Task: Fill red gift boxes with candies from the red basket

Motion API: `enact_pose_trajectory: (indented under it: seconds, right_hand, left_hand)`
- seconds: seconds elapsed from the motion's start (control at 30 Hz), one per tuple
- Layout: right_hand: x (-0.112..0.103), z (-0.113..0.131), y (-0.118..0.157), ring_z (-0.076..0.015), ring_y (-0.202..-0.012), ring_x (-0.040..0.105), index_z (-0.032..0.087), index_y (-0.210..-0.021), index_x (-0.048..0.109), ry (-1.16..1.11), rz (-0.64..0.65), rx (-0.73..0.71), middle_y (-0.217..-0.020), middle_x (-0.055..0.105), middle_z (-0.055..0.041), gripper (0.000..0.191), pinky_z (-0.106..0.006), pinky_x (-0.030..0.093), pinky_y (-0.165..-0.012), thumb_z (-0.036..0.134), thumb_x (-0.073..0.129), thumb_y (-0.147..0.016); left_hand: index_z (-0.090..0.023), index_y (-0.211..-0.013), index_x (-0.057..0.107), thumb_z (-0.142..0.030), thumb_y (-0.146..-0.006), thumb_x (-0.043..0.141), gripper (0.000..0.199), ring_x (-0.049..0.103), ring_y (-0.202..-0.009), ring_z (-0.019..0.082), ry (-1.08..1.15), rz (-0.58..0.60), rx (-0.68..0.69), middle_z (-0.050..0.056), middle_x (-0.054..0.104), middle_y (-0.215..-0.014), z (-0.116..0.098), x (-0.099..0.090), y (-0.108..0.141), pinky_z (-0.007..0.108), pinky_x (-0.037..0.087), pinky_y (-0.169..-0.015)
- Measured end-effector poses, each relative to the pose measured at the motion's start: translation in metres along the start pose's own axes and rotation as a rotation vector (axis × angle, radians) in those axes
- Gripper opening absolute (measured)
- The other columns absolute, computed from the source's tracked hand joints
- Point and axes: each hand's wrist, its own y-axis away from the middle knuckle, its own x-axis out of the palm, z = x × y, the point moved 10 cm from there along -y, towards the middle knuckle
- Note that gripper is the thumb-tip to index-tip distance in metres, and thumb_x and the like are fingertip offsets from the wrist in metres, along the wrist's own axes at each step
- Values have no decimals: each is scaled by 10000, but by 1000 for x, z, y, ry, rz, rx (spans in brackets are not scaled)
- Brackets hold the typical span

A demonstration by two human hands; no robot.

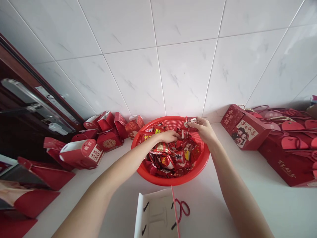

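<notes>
A red plastic basket (145,178) with a perforated wall holds a heap of red-wrapped candies (170,160). My left hand (168,136) is down among the candies near the basket's middle, fingers curled together; what the fingertips grip is hidden. At the back right rim, my right hand (201,129) pinches a small red-and-white wrapped candy (190,122) between thumb and fingers. Nearest to me stands an open-topped box (158,215), pale inside, with dark cord ends in its walls. A red cord handle (182,210) loops out on its right side.
Several red gift boxes (83,153) crowd the left, by a dark door with a metal handle (32,102). On the right, a red gift box with a printed couple (244,132) stands beside stacked red bags (284,158). A tiled wall (183,76) rises behind the basket.
</notes>
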Motion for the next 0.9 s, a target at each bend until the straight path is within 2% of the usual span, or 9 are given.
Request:
enact_pose_trajectory:
  seconds: [0.23,0.47,0.6,0.8,0.9]
  right_hand:
    - [0,2,2,-187,-739,683,198,-740,719,-33,-14,1,-761,748,-30,279,-314,564,-703,325,885,-555]
    - [0,5,3,-204,-749,698,207,-756,716,1,-10,-11,-759,741,-28,263,-335,561,-736,356,862,-595]
    - [-1,3,2,-197,-740,697,208,-759,720,-17,-15,-3,-787,755,-29,275,-331,563,-726,352,874,-582]
    - [-2,2,1,-210,-753,704,211,-783,722,-4,-11,-4,-800,755,-36,295,-347,573,-730,366,876,-585]
    - [-2,3,2,-207,-745,702,209,-771,718,-7,-11,1,-798,756,-35,293,-342,574,-719,366,874,-579]
  left_hand:
    - [-197,-1136,800,-47,-769,499,497,704,-1093,185,170,12,-6,7,771,-1220,1,-1,1,246,498,-990]
    - [-166,-1021,815,-120,-793,589,324,702,-985,189,326,-124,-35,22,802,-1071,5,-24,8,283,513,-960]
    - [-159,-994,807,-129,-785,596,298,698,-898,184,450,-172,-47,31,801,-969,7,-33,12,300,527,-908]
    - [-151,-780,789,-122,-767,544,247,684,-860,172,462,-124,-6,30,791,-863,0,-32,15,277,514,-888]
    - [-157,-695,776,-179,-841,489,323,691,-841,170,445,-4,28,43,795,-836,-7,-23,18,264,511,-873]
